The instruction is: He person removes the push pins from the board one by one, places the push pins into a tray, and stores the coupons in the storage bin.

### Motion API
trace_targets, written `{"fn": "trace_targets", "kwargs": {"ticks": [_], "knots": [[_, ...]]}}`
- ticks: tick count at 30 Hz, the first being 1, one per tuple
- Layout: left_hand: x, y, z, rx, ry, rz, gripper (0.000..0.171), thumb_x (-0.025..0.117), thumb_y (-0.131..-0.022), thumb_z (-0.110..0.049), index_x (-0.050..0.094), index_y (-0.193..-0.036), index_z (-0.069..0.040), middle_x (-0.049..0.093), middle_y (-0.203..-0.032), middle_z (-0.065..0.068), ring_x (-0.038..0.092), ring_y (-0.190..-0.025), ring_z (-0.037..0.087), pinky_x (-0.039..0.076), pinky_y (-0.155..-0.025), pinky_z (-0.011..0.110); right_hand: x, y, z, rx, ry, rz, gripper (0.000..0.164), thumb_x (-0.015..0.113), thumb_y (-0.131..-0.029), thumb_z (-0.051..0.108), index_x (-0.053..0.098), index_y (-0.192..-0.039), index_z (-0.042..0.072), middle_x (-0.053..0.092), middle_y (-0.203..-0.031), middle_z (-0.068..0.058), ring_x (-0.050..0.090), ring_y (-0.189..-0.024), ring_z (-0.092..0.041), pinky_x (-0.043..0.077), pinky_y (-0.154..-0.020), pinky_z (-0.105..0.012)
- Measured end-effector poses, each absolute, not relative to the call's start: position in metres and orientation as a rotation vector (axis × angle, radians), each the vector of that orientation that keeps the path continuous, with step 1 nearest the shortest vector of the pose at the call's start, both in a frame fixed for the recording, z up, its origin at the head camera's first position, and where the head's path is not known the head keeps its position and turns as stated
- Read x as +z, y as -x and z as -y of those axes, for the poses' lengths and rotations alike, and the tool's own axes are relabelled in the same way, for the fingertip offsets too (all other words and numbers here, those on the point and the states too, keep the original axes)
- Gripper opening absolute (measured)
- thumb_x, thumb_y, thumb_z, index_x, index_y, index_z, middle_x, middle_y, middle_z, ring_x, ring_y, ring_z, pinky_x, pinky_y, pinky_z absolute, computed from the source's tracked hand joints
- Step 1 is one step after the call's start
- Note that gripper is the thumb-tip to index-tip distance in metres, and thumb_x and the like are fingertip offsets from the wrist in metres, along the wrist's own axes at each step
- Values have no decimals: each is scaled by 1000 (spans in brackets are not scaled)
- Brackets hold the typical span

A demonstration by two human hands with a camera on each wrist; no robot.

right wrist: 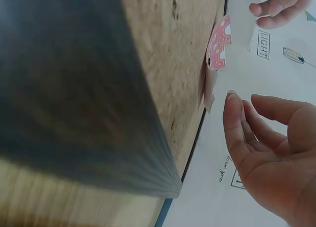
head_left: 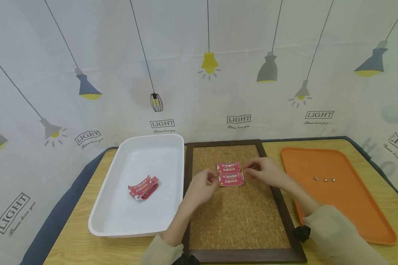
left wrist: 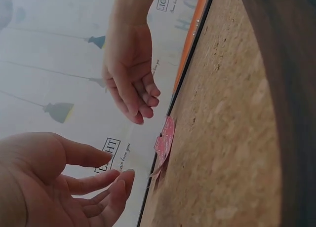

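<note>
Two red paper coupons lie one above the other on a framed cork board (head_left: 238, 221): an upper coupon (head_left: 226, 169) and a lower coupon (head_left: 227, 180), each with a small bright spot near its middle. Their edges curl up off the cork, as the red coupon (right wrist: 217, 47) in the right wrist view shows. At their left edge is my left hand (head_left: 202, 186), fingers loosely bent with nothing between them. My right hand (head_left: 265, 171) hovers by the right edge, thumb (right wrist: 276, 107) and fingertips apart, holding nothing.
On the left, a white tray (head_left: 119, 217) contains a small pile of red coupons (head_left: 142, 188). To the right, an orange tray (head_left: 345, 213) carries several small shiny pieces (head_left: 325, 180). Behind the wooden table (head_left: 73, 235) hangs a lamp-printed cloth (head_left: 185, 84).
</note>
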State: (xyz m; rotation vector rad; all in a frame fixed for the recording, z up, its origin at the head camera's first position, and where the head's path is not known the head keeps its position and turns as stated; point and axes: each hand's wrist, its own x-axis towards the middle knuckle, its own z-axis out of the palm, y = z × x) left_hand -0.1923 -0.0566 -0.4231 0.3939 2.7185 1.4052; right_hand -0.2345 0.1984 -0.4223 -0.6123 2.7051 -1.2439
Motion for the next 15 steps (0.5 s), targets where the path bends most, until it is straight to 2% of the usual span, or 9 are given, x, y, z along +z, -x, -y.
{"fn": "trace_targets", "kwargs": {"ticks": [6, 10, 15], "knots": [[-433, 199, 48, 1359, -316, -2743, 22, 65, -93, -6, 62, -112, 5, 66, -98, 12, 65, -90, 27, 55, -78, 40, -427, 240, -185, -1186, 557, -2691, 19, 65, -98, 12, 70, -106, -4, 72, -91, -9, 69, -76, -20, 56, -65, -31], [-438, 203, 44, 1359, -271, -2751, 22, 66, -92, -6, 62, -110, 5, 67, -98, 15, 64, -92, 30, 54, -81, 44, -431, 245, -176, -1210, 564, -2628, 15, 64, -97, 7, 70, -102, -5, 71, -87, -10, 68, -73, -19, 57, -63, -32], [-444, 210, 40, 1332, -216, -2762, 18, 67, -92, -9, 62, -106, 2, 65, -92, 10, 61, -85, 24, 52, -75, 39, -433, 249, -168, -1193, 550, -2570, 13, 64, -96, 5, 70, -100, -6, 69, -82, -9, 67, -67, -19, 56, -60, -33]]}}
